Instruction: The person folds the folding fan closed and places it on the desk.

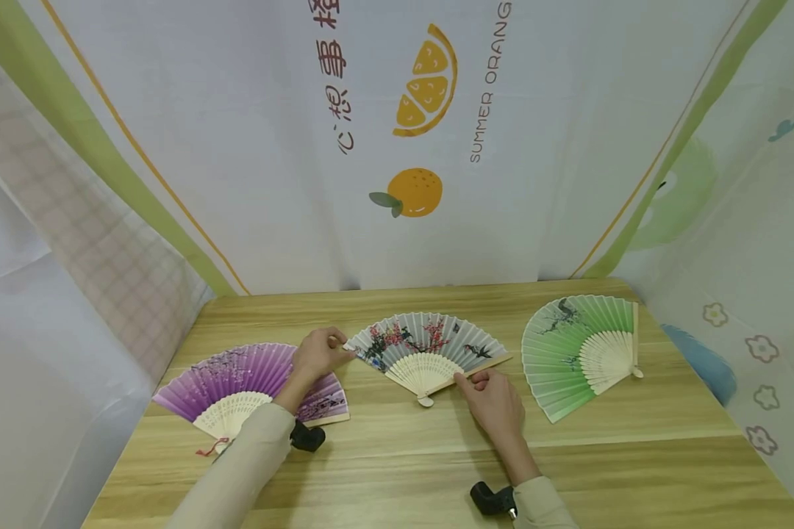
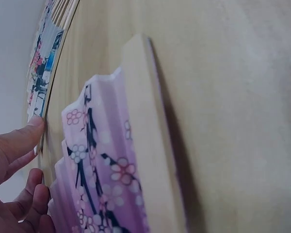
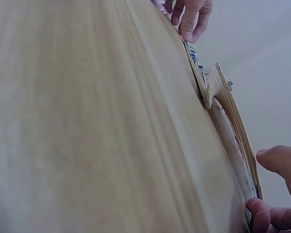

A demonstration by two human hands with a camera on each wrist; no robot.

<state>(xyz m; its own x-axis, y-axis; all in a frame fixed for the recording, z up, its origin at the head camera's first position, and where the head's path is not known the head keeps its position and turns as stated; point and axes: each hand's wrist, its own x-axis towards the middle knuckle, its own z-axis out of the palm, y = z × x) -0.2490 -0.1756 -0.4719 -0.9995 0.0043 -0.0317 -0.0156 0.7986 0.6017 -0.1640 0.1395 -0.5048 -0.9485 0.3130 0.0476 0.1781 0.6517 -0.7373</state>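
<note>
A white folding fan with red blossoms and dark birds lies spread in the middle of the wooden table. My left hand pinches its left corner between thumb and fingers, reaching across the purple folding fan. At the other side, my right hand holds the pale right end stick, thumb on one face and fingers on the other. In the right wrist view the white fan appears edge-on, its right part raised off the wood. The left wrist view shows the purple fan's end stick beside my left hand.
To the right a green folding fan lies spread on the table. The purple fan has a red tassel. White printed curtains surround the table's back and sides. A black wrist-worn device sits on my right wrist.
</note>
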